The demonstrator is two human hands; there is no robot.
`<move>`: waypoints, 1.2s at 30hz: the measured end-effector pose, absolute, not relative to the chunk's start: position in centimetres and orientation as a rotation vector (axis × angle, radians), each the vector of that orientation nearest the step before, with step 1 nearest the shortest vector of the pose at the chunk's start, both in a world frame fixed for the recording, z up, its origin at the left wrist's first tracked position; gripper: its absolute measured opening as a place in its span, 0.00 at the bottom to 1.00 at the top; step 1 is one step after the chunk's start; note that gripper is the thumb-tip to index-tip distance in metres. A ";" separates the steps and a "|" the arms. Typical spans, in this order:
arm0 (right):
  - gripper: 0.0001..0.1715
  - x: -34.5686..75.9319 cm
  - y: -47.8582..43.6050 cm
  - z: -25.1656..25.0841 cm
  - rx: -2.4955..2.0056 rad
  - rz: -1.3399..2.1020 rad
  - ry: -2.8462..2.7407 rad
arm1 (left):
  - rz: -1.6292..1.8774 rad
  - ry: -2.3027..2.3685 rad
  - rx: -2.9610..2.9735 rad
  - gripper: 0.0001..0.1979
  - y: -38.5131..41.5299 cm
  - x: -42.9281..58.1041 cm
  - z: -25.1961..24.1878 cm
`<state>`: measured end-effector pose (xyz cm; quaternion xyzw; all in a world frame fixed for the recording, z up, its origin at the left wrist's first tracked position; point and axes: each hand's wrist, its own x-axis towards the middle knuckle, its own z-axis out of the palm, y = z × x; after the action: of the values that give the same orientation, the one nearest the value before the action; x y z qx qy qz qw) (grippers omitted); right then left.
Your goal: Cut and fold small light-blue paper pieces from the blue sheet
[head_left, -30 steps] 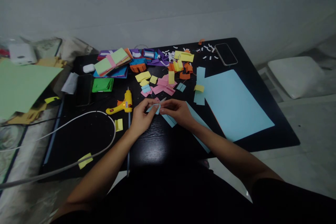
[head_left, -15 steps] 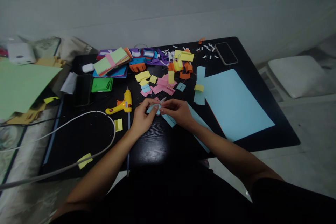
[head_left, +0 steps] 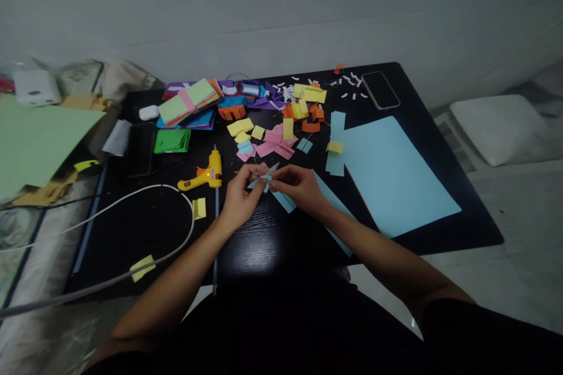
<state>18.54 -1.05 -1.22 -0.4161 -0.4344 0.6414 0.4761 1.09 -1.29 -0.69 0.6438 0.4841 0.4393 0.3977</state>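
Observation:
Near the table's front middle, a small light blue piece of paper (head_left: 265, 185) is pinched between my two hands. My left hand (head_left: 241, 194) is closed on its left side, thumb on top. My right hand (head_left: 303, 187) has thumb and fingers closed at its right edge. A pale pointed blade (head_left: 273, 167), perhaps of scissors, shows just beyond the fingertips; whether a hand holds it is hidden. Under the right hand lie a light blue folded strip (head_left: 285, 201) and a longer blue strip (head_left: 336, 214).
A yellow glue gun (head_left: 206, 174), its light on, lies left of my hands. Pink paper pieces (head_left: 275, 143) and scraps lie beyond. A large blue sheet (head_left: 396, 176) and a phone (head_left: 380, 90) are at right. A white cable (head_left: 192, 217) loops at left.
The small blue paper has turned slightly between my fingertips, and less of it shows beside the left thumb. Both hands stay in nearly the same place.

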 end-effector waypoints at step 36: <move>0.16 18.6 -0.9 -1.5 -1.016 1.555 -1.061 | 1.089 1.217 1.633 0.11 -1.2 0.7 -1.2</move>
<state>18.57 -0.92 -1.51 -0.4165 -0.4351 0.6373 0.4806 0.71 -1.21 -1.15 0.6467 0.4821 0.4313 0.4041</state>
